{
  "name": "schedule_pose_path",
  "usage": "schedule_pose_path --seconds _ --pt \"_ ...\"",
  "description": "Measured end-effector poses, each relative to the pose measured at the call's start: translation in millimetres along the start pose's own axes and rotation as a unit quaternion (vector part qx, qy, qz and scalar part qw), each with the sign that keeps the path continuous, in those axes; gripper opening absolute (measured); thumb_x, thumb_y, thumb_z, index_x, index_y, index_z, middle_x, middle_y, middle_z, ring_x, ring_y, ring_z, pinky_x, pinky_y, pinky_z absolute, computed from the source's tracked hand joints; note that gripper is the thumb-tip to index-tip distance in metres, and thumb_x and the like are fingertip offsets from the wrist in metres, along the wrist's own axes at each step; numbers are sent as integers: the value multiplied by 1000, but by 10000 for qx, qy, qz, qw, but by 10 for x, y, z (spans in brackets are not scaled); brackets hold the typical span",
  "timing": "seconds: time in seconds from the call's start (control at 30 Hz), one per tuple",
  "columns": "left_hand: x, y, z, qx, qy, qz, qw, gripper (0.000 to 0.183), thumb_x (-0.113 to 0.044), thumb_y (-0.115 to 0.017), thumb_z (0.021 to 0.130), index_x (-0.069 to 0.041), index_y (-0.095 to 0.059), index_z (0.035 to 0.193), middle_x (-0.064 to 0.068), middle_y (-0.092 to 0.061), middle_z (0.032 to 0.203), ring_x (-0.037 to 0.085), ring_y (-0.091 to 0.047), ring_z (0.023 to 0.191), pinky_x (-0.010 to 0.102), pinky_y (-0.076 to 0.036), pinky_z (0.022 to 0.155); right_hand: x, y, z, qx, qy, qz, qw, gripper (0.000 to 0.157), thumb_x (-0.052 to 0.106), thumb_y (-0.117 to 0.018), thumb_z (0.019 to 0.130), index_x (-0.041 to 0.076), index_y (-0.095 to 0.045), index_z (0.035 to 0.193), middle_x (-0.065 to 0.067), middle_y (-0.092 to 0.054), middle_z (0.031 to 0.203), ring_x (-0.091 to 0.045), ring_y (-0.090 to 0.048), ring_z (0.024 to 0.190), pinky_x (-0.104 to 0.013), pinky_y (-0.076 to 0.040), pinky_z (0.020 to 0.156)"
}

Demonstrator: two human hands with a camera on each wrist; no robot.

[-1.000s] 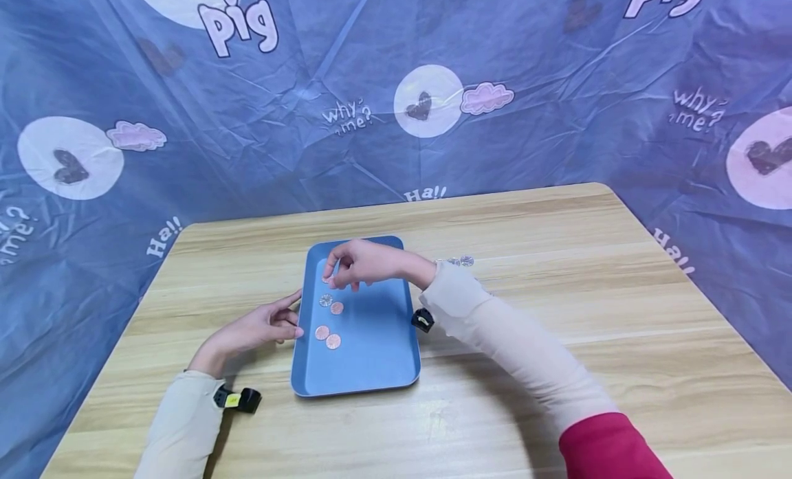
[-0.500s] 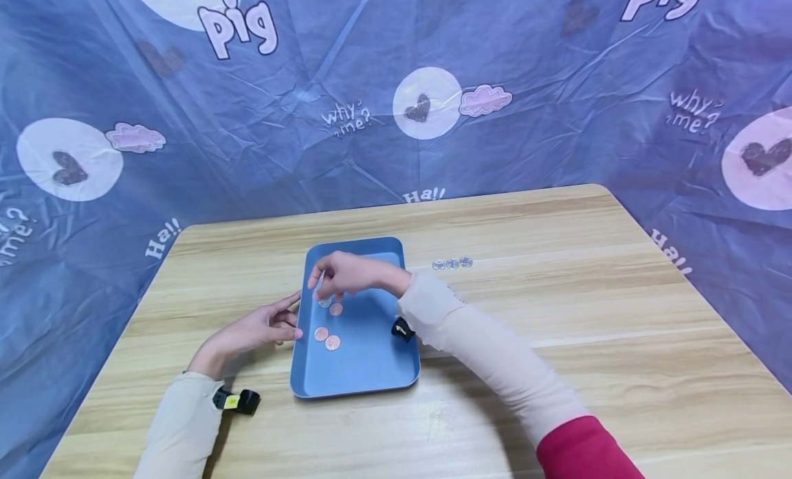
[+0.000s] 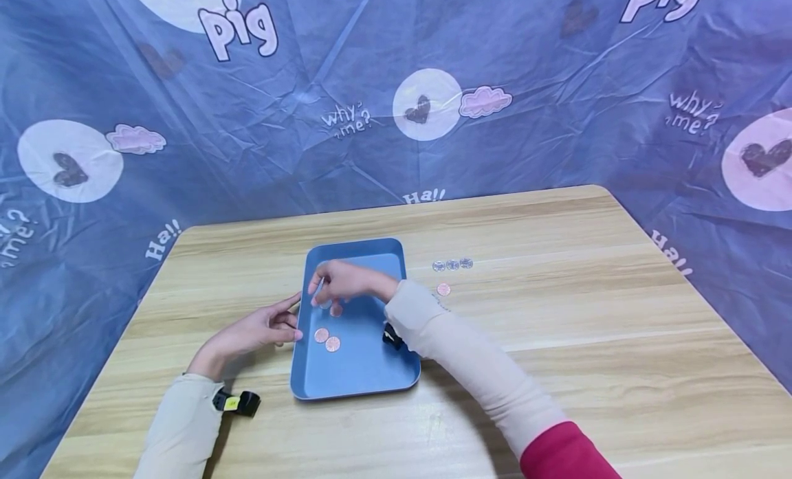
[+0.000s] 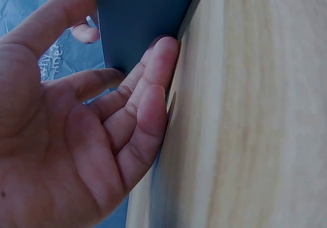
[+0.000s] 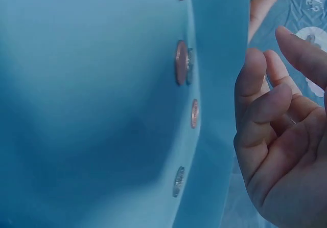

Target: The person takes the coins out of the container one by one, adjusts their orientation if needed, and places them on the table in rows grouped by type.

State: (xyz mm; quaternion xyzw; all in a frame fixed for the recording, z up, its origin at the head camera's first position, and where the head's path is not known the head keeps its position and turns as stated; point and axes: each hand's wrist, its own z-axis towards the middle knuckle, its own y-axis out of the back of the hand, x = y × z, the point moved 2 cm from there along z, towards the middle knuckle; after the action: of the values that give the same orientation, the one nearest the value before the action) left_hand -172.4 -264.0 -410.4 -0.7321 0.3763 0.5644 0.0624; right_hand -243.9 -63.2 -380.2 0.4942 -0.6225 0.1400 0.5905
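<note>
A shallow blue tray [image 3: 377, 369] lies on the wooden table with copper-coloured and silver coins in it. My right hand [image 3: 343, 280] reaches in over its left side, fingers loosely bent. Its fingertips overlap a silver coin [image 3: 324, 304], with a copper coin [image 3: 336, 309] close by. The right wrist view shows thumb and fingers apart, nothing visible between them. Two copper coins [image 3: 333, 344] lie lower in the tray. My left hand [image 3: 260, 326] touches the tray's outer left side with fingertips and thumb; in the left wrist view its fingers rest against the wall [image 4: 138, 18].
On the table [image 3: 588, 314], right of the tray, three silver coins [image 3: 452, 264] lie in a row. A copper coin [image 3: 443, 289] lies just below them, close to the right sleeve [image 3: 458, 348]. A printed blue cloth [image 3: 278, 149] hangs behind the table.
My right hand has shifted left and slightly down inside the tray, over the silver coin. The copper coin and silver row on the table have come into view from behind the sleeve. My left hand stays put.
</note>
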Motion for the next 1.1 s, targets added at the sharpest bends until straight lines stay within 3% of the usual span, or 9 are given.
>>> schedule_pose_path --seconds 0.33,0.53,0.9,1.1 --pt "-11 0 11 -68 52 137 9999 89 -21 -66 92 -3 -6 155 19 -59 113 11 -57 91 25 -49 73 -106 -9 47 -143 -274 -161 9994 18 13 -66 91 6 -62 106 -17 -71 84 -26 -70 71 -24 -38 52" --pt "-24 -10 7 -109 102 190 9997 89 -21 -66 92 -3 -7 155 18 -59 112 11 -56 91 25 -49 74 -162 -20 101 -313 -503 -248 9979 13 11 -69 88 7 -64 100 -12 -71 74 -15 -65 60 -22 -34 48" --pt "-9 -12 3 -121 48 188 9997 88 -20 -66 91 -3 -7 155 19 -59 112 11 -56 90 24 -48 72 -194 -50 174 -372 -785 -517 9949 10 11 -70 88 10 -62 93 -3 -60 59 -11 -52 53 -21 -32 48" --pt "-7 -10 11 -147 85 217 9996 88 -21 -66 91 -4 -8 155 18 -59 111 12 -56 92 24 -49 74 -232 -72 193 -352 -740 -314 9961 10 6 -68 88 6 -61 94 -3 -58 59 -11 -50 52 -21 -34 49"
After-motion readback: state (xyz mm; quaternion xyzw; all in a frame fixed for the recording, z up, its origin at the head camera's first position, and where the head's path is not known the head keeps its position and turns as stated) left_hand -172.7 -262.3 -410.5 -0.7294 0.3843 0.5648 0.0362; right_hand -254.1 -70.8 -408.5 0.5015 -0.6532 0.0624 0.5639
